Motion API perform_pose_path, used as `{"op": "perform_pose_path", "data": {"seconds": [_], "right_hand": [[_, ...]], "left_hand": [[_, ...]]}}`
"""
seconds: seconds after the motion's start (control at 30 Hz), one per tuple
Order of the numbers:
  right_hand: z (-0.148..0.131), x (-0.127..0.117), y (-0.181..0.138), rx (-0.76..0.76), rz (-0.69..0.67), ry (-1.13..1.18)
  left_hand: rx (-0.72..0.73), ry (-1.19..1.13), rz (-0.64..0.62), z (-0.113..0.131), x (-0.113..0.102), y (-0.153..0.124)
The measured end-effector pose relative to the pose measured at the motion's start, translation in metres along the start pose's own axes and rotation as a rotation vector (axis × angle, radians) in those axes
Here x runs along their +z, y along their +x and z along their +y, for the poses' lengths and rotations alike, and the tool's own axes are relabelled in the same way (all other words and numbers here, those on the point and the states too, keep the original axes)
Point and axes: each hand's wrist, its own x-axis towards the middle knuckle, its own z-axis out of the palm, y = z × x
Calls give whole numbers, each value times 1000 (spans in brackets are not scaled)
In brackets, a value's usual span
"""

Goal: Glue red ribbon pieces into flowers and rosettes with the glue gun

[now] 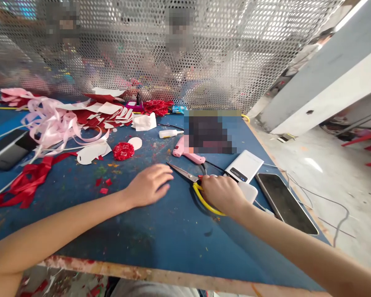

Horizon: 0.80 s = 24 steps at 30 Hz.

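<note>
My right hand (pixel 221 192) is closed around the yellow-handled scissors (pixel 187 175), which lie low over the blue table with their blades pointing away to the left. My left hand (pixel 150 184) rests on or just above the table, empty, its fingers stretched toward the blade tips. A pink glue gun (pixel 188 152) lies beyond the scissors, partly hidden by a blurred patch. Left of it sit a red ribbon rosette (pixel 123 151) and a round white disc (pixel 135 143), touching or nearly so. Small red scraps (pixel 104 190) are scattered left of my left hand.
White power bank (pixel 245 165) and dark-screened phone (pixel 287 202) lie at the right with cables. Pink ribbon (pixel 58 119), red ribbon (pixel 27 181), paper pieces (pixel 111 108) and a black device (pixel 10 148) crowd the left. Perforated metal screen (pixel 126 53) closes the back.
</note>
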Motion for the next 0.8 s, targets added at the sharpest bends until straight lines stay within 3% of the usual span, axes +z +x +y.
{"op": "perform_pose_path", "data": {"seconds": [0.1,0.23,0.4,0.5,0.8], "right_hand": [[1,-4,6,1,-19,-9],[-2,-7,5,1,-66,-8],[-15,-6,-15,-19,-116,-7],[-21,-2,-23,43,-92,-14],[-19,-8,-12,150,-58,-28]], "left_hand": [[176,-14,-198,16,3,-10],[186,39,-293,22,5,-15],[200,65,-304,19,4,-13],[196,45,-281,20,4,-12],[171,-1,-234,19,3,-14]]}}
